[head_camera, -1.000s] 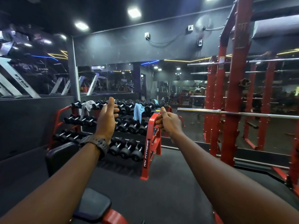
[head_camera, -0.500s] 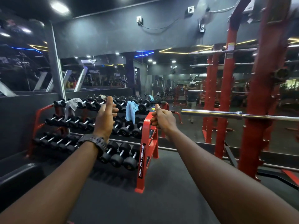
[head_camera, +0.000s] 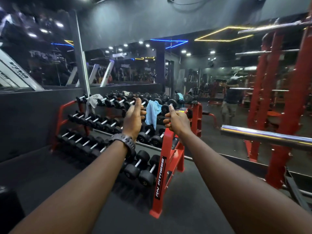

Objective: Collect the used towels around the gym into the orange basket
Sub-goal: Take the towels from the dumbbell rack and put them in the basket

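Both hands empty, left hand [head_camera: 133, 118] loosely open, right hand [head_camera: 177, 121] curled; blue towel [head_camera: 152, 113] and grey towel [head_camera: 93, 102] uncollected on dumbbell rack [head_camera: 166, 166], basket unseen.

Setting: a commercial gym, weights area. We note a red three-tier dumbbell rack [head_camera: 170, 159] loaded with black dumbbells [head_camera: 137, 168], a red power rack [head_camera: 287, 105] carrying a chrome barbell [head_camera: 263, 136], wall mirrors [head_camera: 121, 68] reflecting further machines, dark rubber flooring [head_camera: 185, 208], and coloured ceiling strip lights [head_camera: 224, 33] in reflection.
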### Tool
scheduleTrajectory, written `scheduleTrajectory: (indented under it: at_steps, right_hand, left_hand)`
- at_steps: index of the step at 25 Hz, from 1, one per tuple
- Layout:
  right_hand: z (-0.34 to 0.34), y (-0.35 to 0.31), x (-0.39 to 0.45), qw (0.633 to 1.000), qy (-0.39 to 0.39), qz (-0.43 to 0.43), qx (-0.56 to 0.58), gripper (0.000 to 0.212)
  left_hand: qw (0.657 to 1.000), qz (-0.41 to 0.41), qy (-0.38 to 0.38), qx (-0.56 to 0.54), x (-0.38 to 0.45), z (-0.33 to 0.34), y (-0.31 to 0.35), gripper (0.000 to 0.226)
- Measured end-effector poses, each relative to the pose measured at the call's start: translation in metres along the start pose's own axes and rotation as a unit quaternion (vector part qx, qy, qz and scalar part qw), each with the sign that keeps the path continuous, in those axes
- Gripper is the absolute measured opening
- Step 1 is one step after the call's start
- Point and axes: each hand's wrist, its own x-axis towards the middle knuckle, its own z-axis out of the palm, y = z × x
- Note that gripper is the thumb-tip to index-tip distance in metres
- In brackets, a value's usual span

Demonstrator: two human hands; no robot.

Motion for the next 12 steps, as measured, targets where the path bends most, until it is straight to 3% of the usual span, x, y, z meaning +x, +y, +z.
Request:
scheduleTrajectory:
  at_steps: [4,12]
  right_hand:
    - [0.016,0.036,0.107,1.0,-0.005,-0.019,0.006,0.048]
    - [0.064,0.098,0.32,1.0,0.003,-0.009,-0.02,0.05]
  left_hand:
    - [1.0,-0.004,0.011,-0.006,0.093,0.03,-0.047,0.078]
    - [1.0,-0.013,0.02,0.001,0.288,0.069,-0.134,0.057]
